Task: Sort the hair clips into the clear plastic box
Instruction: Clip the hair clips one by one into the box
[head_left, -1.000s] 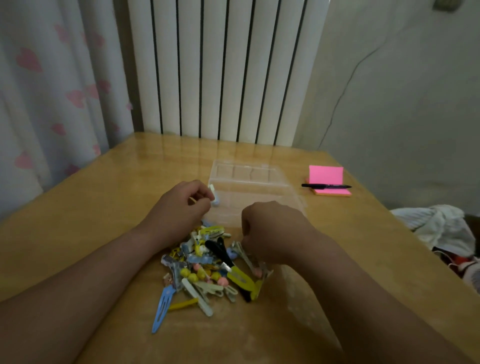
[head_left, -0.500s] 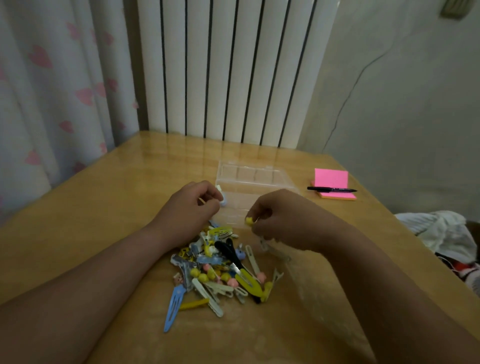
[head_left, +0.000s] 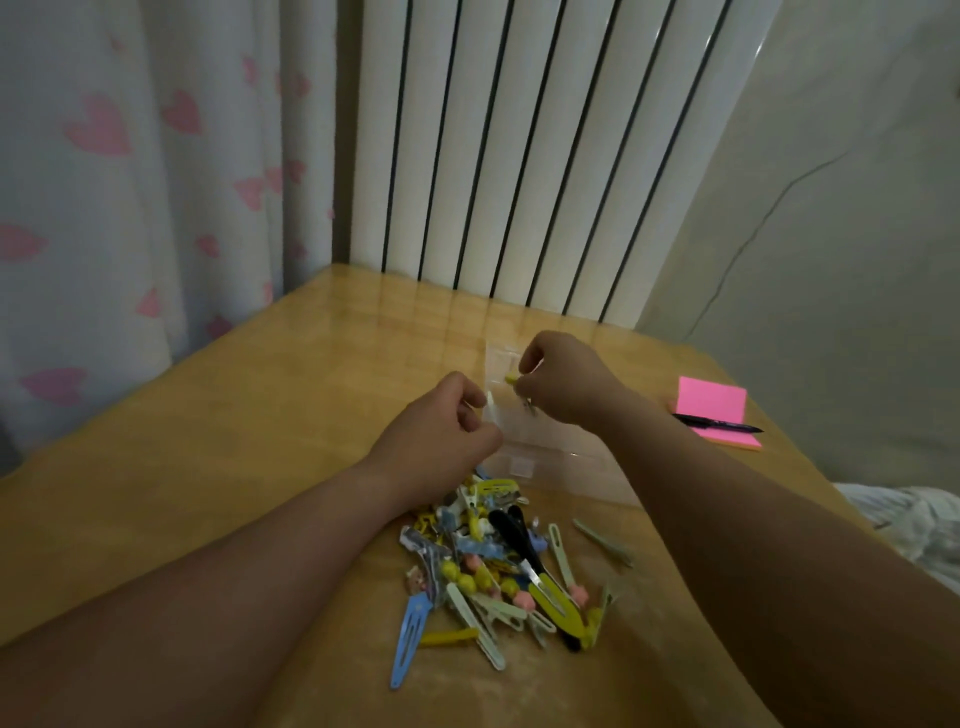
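Home bedroom, heart-print curtain (head_left: 130, 171), white radiator (head_left: 545, 156), wooden table (head_left: 249, 415)

I see a wooden table (head_left: 234, 441) with a pink pad (head_left: 711, 410) near its right edge and a black pen (head_left: 719, 425) lying across the pad. Behind the table stands a white radiator (head_left: 545, 156). A curtain (head_left: 130, 182) with pink hearts hangs left, a cracked wall (head_left: 831, 234) stands right, and white cloth (head_left: 914, 525) lies beyond the table's right edge.

Wooden table (head_left: 249, 447): heap of hair clips (head_left: 493, 566), with the clear plastic box (head_left: 553, 454) at its 12 o'clock and one pale green clip (head_left: 605, 543) apart at 3 o'clock. Right hand (head_left: 563, 382) pinches a yellow clip (head_left: 511, 379) over the box; left hand (head_left: 441, 428), fingers curled, holds a white clip (head_left: 489, 402). Pink sticky notes (head_left: 711, 402) under a black pen (head_left: 719, 427), at the box's 3 o'clock.
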